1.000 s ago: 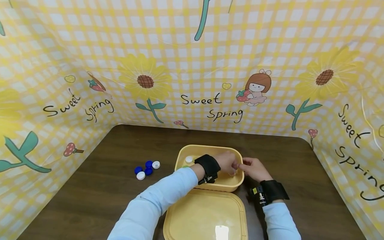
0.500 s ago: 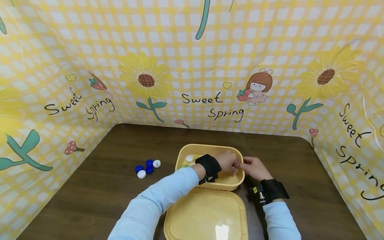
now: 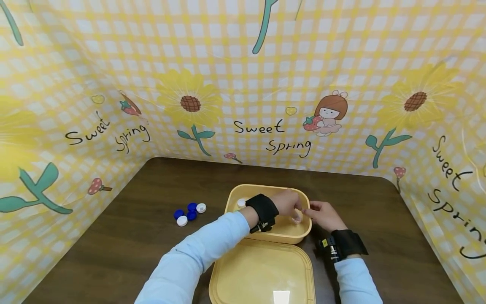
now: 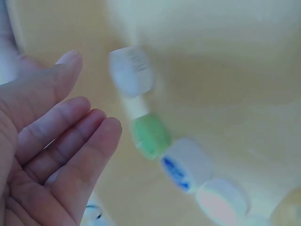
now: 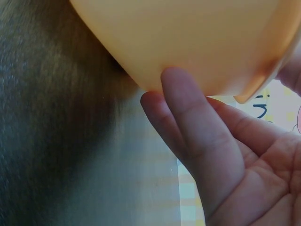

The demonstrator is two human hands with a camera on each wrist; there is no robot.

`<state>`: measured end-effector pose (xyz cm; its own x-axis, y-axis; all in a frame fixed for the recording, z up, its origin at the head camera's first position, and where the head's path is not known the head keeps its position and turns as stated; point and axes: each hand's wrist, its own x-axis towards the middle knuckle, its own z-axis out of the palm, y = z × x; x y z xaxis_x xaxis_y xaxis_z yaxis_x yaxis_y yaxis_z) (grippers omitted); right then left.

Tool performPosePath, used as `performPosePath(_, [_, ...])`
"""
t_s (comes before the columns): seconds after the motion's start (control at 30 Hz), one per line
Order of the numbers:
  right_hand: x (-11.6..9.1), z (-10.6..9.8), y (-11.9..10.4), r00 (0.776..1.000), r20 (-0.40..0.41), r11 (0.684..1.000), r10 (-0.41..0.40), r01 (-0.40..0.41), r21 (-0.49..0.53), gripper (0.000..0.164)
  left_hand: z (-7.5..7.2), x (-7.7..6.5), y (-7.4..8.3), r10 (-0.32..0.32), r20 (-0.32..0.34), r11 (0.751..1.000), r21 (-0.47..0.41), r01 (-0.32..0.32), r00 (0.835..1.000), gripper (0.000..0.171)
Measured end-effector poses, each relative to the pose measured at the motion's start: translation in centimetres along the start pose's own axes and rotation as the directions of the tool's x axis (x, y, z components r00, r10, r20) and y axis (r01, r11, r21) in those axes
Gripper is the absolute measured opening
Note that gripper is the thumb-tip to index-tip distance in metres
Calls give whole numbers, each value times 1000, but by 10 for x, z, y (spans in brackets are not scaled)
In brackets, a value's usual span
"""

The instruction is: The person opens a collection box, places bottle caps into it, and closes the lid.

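In the head view my left hand (image 3: 286,202) reaches into the yellow plastic box (image 3: 233,192). The left wrist view has its thumb and fingers apart, with nothing between them. Just beyond the fingertips lies a white bottle cap (image 4: 131,71) with faint marks on its side. A green cap (image 4: 150,135), a white cap with blue print (image 4: 186,165) and another white cap (image 4: 222,201) trail off from it in a row, blurred. My right hand (image 3: 324,214) pinches the box's right wall, fingers (image 5: 197,113) against the outside and thumb over the rim.
Left of the box, several blue caps (image 3: 191,215) and two white caps (image 3: 182,221) lie grouped on the dark wooden table (image 3: 133,236). In front of the box lies a yellow lid (image 3: 262,270). A checked, flower-printed cloth (image 3: 228,84) hangs around the table's back and sides.
My left fingers have spread and lifted a little inside the box; a pale cap now shows beneath them. The right hand keeps its place on the wall. The head view has shifted slightly.
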<state>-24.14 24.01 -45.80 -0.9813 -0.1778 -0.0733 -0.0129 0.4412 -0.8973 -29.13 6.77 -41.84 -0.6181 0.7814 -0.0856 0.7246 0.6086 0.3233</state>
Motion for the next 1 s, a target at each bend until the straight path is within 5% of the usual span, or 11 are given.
performPosePath(0.27, [-4,0,-3,999,18,999,27,-27,-23,43,-44,-33,4,-38,-83,997,-74,32,996,32])
performPosePath(0.5, [-5,1,-5,999,17,998,31,-31,-47,46,-86,-81,-12,-85,-201,988,-145,56,976,31])
performPosePath(0.73, [-7,0,0,998,24,998,54,-53,-39,50,-106,-138,-56,-238,-287,966,-169,195,928,29])
performPosePath(1.0, [-7,2,-3,997,46,998,65,-64,-27,52,-100,-212,-110,-413,-301,907,-224,357,860,27])
